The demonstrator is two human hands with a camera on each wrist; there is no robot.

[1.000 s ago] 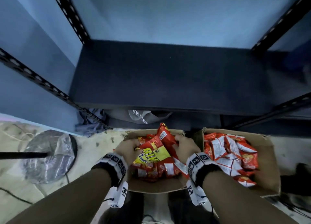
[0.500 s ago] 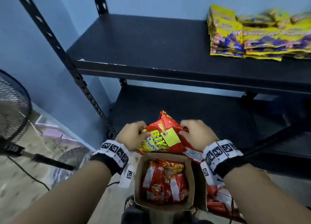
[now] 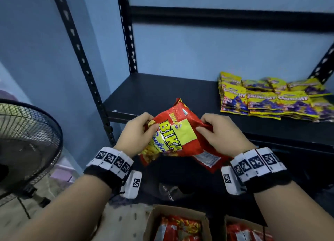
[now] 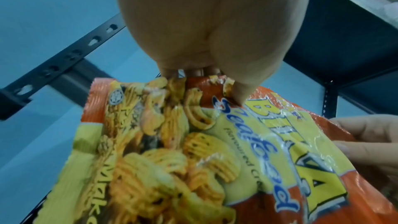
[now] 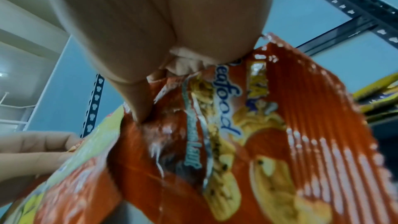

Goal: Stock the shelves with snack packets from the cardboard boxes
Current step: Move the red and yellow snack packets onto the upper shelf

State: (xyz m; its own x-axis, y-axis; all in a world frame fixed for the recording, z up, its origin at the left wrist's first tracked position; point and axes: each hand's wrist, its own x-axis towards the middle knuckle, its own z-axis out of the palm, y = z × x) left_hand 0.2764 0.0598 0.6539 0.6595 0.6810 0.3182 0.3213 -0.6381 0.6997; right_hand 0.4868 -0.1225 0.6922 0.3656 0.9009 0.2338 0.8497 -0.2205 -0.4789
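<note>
- Left hand (image 3: 138, 134): we have its thumb and curled fingers pinching the left edge of a bundle of red snack packets (image 3: 178, 134); in the left wrist view the thumb tip presses the front packet near the printed name.
- Right hand (image 3: 219, 132): fingers curled round the bundle's right edge, thumb on top; the fingertips are hidden behind the foil.
- Bundle: held in the air between our hands, in front of the shelf (image 3: 162, 90) edge and above the boxes. More than one packet, but we cannot count them; a white-labelled back shows low on the right.
- Shelf: dark board; a stack of yellow and purple packets (image 3: 271, 97) lies at its right end, cut off by the frame edge, its print blurred.
- Left box (image 3: 153, 221): cardboard, open, holding red packets; its lower part is cut off.
- Right box (image 3: 233, 221): cardboard, only a corner in view, red packets inside.
- Fan (image 3: 27, 143): wire-caged, at the left, partly out of frame.
- Under the shelf: dark cloth with lettering too dim to read.
</note>
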